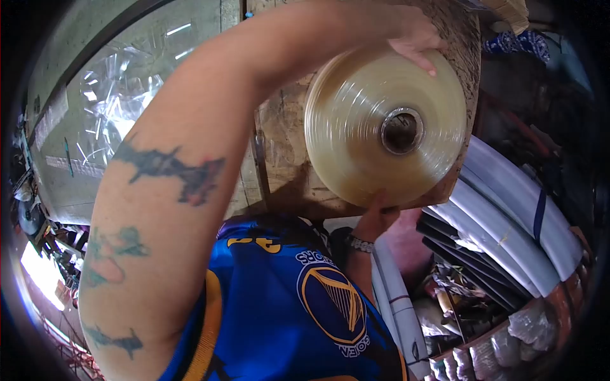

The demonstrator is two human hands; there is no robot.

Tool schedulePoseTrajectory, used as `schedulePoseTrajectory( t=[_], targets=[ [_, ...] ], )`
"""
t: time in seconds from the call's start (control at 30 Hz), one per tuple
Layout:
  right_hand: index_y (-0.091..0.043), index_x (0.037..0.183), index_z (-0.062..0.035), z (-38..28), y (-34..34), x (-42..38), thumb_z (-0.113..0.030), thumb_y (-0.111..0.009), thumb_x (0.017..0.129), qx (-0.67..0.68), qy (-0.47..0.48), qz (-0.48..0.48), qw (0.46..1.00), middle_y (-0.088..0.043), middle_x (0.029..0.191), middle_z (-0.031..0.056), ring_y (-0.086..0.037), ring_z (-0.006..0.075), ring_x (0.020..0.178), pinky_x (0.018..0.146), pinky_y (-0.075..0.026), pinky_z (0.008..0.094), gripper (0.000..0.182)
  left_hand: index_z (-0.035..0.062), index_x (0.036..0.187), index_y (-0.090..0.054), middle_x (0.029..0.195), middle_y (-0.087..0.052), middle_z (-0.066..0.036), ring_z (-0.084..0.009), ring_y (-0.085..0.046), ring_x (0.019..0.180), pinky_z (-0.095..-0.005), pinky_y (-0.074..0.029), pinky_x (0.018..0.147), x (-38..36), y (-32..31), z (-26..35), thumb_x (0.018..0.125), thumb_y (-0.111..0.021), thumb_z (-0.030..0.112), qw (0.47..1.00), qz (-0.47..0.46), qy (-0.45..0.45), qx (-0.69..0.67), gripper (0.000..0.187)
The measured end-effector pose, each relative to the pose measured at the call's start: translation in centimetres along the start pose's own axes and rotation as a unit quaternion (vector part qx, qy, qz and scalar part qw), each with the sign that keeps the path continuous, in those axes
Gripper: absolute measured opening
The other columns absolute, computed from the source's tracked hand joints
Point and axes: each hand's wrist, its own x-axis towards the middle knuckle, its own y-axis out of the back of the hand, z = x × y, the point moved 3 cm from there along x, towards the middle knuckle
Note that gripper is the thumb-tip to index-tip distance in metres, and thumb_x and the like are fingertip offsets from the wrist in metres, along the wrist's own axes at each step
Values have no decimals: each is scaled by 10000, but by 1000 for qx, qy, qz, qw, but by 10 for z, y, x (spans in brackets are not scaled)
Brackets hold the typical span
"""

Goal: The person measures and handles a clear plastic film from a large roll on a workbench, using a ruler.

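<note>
A large roll of clear plastic film lies on its side on a worn wooden board, its hollow core facing up at me. My left hand reaches over to its far edge, with one finger stretched onto the top face; part of the hand is hard to make out. At the near edge, my right hand grips the rim, one digit on the roll and the others partly hidden below. A bracelet circles the right wrist.
Loose clear plastic pieces lie on the greenish surface at left. Long pale sheet rolls and dark tubes stand at the right, beside plastic-wrapped bundles. Some cardboard juts in at the upper right.
</note>
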Motion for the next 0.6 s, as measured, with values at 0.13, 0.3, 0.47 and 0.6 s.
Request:
schedulePoseTrajectory(
  t=[0.13, 0.3, 0.47, 0.6],
  targets=[
    [-441, 1289, 78, -6, -7, -14, -223, -743, 924, 120, -54, -33, 991, -567, 1272, 174, -564, 228, 1124, 991, -464, 355, 562, 44, 1377, -498, 1216, -628, -226, -387, -573, 1203, -493, -460, 1007, 9, -14, 11, 974, -449, 602, 989, 136, 1, 51, 690],
    [-351, 1350, 74, 5, -9, -9, -185, -768, 900, 193, -103, -59, 974, -521, 1334, 177, -545, 233, 1174, 1018, -460, 348, 666, 27, 1226, -586, 1158, -646, -195, -376, -586, 1142, -484, -462, 998, -140, -5, 61, 942, -618, 432, 924, 303, 221, -78, 496],
    [-416, 1323, 39, 24, -11, -2, -263, -774, 889, 145, -90, -39, 985, -567, 1278, 153, -603, 205, 1054, 804, -535, 317, 638, 18, 1210, -583, 1316, -521, -192, -383, -420, 1297, -539, -320, 1089, -297, -62, 179, 738, -813, 471, 911, 187, 365, -52, 694],
    [-545, 1235, -44, -1, -12, -12, -349, -777, 876, 169, -100, -30, 980, -661, 1100, 86, -638, 147, 746, 448, -484, 255, 524, 35, 1121, -645, 1301, -554, -155, -358, -446, 1286, -521, -295, 1132, -303, -116, 184, 747, -806, 374, 918, 206, 339, 5, 530]
  ],
)
